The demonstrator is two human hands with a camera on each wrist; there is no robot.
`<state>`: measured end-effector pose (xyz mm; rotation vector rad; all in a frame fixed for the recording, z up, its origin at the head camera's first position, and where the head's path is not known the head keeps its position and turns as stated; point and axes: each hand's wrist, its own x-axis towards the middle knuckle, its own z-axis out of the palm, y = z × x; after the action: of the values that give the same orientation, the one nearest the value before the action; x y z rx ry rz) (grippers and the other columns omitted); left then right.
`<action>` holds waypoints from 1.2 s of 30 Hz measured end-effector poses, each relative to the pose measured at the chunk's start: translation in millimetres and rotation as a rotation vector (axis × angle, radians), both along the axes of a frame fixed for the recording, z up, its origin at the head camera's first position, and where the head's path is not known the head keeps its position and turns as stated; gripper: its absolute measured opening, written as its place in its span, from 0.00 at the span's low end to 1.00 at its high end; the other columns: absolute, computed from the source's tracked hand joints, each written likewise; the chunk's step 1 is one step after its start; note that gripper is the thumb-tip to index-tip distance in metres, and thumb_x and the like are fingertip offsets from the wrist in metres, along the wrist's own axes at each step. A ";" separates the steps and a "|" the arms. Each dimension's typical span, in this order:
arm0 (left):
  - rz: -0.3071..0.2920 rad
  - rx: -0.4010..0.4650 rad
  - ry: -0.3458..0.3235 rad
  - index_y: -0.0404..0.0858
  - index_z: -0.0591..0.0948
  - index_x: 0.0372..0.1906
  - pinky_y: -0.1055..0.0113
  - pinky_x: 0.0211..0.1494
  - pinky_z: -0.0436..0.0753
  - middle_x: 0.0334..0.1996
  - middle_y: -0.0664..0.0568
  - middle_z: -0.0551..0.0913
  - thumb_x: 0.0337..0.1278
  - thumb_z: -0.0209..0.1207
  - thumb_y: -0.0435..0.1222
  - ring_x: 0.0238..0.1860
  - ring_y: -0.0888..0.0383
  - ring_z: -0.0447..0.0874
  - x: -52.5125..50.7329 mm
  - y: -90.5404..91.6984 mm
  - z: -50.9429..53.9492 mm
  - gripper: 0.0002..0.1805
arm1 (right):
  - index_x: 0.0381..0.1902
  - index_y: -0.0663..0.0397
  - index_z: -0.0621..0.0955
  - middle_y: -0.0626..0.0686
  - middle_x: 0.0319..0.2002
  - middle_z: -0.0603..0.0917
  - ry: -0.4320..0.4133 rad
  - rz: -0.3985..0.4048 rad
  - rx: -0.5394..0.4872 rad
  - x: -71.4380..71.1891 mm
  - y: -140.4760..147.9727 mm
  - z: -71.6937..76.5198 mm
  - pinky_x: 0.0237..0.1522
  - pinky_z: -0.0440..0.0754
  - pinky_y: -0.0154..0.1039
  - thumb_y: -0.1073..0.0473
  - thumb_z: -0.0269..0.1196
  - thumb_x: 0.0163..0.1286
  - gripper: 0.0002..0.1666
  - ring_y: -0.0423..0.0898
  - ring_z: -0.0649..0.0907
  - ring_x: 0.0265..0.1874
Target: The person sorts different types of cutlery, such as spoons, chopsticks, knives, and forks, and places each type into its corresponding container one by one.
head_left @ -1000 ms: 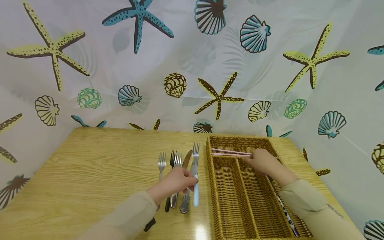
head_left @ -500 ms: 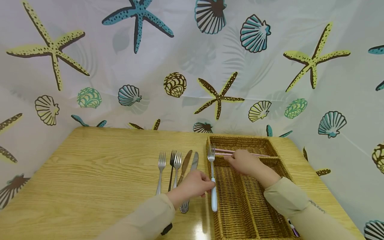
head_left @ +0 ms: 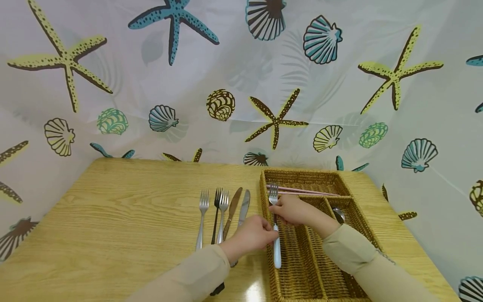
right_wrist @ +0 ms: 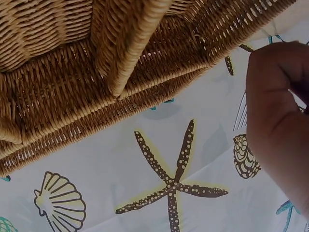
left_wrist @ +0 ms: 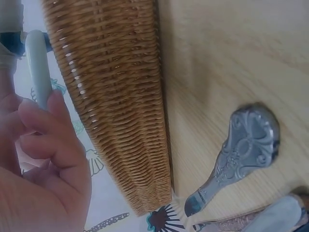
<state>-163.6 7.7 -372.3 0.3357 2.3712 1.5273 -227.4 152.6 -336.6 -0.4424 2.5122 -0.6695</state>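
Observation:
Over the left compartment of the wicker tray [head_left: 266, 247], a fork [head_left: 277, 253] with a pale blue handle is held by both hands. My left hand [head_left: 252, 235] pinches the handle near its upper end; in the left wrist view the handle [left_wrist: 38, 67] rises from the fingertips of that hand [left_wrist: 53, 164]. My right hand [head_left: 296, 209] has its fingertips at the fork's neck, below the tines. In the right wrist view only part of the right hand [right_wrist: 280, 116] shows, and the fork is out of sight.
Left of the tray lie several forks [head_left: 203, 205] and two knives [head_left: 244, 205] on the wooden table [head_left: 124, 201]. Pink chopsticks [head_left: 313, 192] rest in the tray's back compartment. A spoon [head_left: 338, 215] lies in the right compartment. Patterned cloth [head_left: 226, 63] hangs behind.
My left hand has carried the fork rightward from above the table to over the tray. My right hand has moved left from the chopsticks to the fork's neck.

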 end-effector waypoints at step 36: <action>0.260 -0.627 0.050 0.45 0.64 0.10 0.73 0.16 0.54 0.08 0.59 0.60 0.47 0.59 0.36 0.12 0.64 0.56 -2.9 -131.4 -43.7 0.19 | 0.13 0.52 0.72 0.45 0.09 0.67 -0.075 -0.066 0.160 -6.5 90.2 -18.3 0.15 0.62 0.30 0.59 0.46 0.74 0.26 0.37 0.63 0.08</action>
<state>-166.5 -123.6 -416.0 -0.0839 2.8559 0.7841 -233.9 242.8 -354.9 -0.2736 2.4945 -0.4952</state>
